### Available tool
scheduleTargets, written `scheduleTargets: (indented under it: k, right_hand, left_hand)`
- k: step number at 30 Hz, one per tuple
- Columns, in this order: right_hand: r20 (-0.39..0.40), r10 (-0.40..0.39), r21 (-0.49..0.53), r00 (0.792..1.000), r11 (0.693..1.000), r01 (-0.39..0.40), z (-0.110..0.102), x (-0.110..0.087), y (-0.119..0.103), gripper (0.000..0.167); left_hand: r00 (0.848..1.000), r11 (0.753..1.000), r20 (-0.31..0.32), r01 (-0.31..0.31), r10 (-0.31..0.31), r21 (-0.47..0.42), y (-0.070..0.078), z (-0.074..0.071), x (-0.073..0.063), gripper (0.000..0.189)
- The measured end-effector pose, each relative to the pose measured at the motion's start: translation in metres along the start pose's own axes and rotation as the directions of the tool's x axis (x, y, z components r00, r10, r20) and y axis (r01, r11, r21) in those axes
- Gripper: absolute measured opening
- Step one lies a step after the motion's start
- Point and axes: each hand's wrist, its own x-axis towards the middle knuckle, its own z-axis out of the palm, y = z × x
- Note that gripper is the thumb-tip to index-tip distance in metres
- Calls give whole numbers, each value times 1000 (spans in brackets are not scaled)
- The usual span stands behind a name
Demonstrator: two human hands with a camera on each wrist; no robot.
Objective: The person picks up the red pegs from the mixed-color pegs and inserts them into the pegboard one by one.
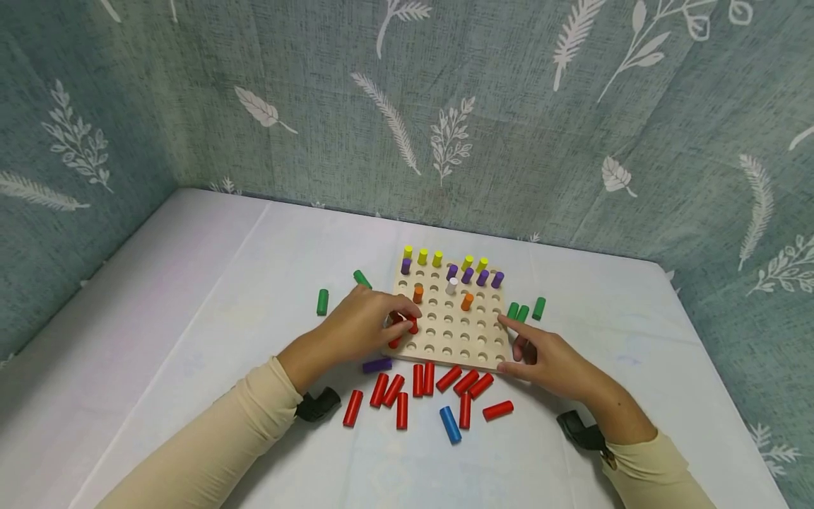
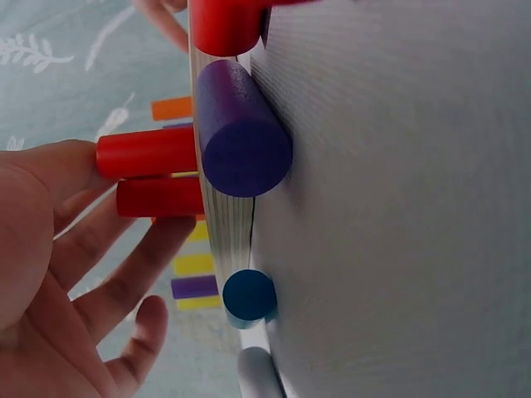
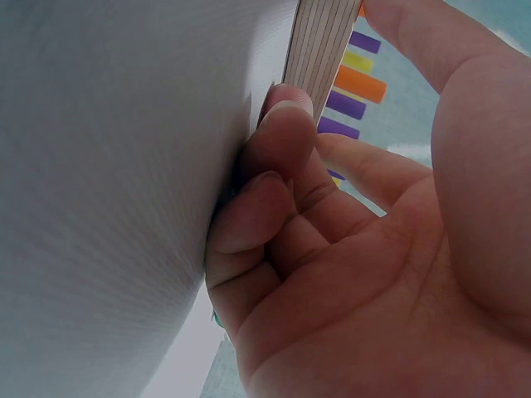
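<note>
At the left front of a wooden pegboard (image 1: 448,334), my left hand (image 1: 359,322) pinches an upright red peg (image 1: 413,325) between thumb and fingers. Another red peg (image 2: 162,197) stands right beside it in the left wrist view. My right hand (image 1: 553,362) holds the board's right side, thumb at the front corner and index finger on the right edge. Its other fingers are curled low against the board's side (image 3: 319,50). Yellow pegs (image 1: 438,259) and purple pegs (image 1: 467,276) stand in the back rows, with a white peg (image 1: 451,285) and orange pegs (image 1: 467,302) nearer the middle.
Several loose red pegs (image 1: 402,411) lie in front of the board, with a blue peg (image 1: 450,425) among them. A purple peg (image 1: 377,365) lies by the front left corner. Green pegs lie left (image 1: 323,302) and right (image 1: 539,308) of the board. A patterned cloth (image 1: 407,106) hangs behind the table.
</note>
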Motion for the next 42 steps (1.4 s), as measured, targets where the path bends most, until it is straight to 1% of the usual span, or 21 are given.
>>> scheduleTargets:
  k: [4,11,19,22,26,29,31,37,42]
  right_hand:
    - [-5,-6,4,1000,1000,6,0,0,0,84]
    - [2,-8,6,1000,1000,8,0,0,2,83]
    - [-4,-5,4,1000,1000,5,0,0,1,83]
    - [-2,-1,5,1000,1000,1,1,-1,2,83]
    - [-6,-5,8,1000,1000,5,2,-1,2,82]
    - [-4,-7,7,1000,1000,7,2,-1,3,82]
    - [-2,-7,7,1000,1000,7,2,-1,3,82]
    - [-12,-7,-4,1000,1000,7,1,0,3,82]
    - [-9,-12,-3,1000,1000,12,1,0,3,82]
  left_hand:
    - [1000,1000,5,8,-8,-15,0,-1,0,21]
    - [997,997,44,64,-62,-36,1,1,-1,23]
    - [993,995,74,93,-90,-38,0,3,1,25]
    - [995,997,75,75,-73,-29,-1,3,1,26]
    - [999,1000,34,11,-11,-9,-3,3,0,26]
    - [1000,1000,6,-23,23,1,-4,3,0,26]
    - [1000,1000,-1,-28,28,0,-4,2,0,26]
    - [1000,1000,-17,-17,16,-17,-3,-2,2,25]
    - [1000,999,-21,-19,19,-41,-4,-7,1,25]
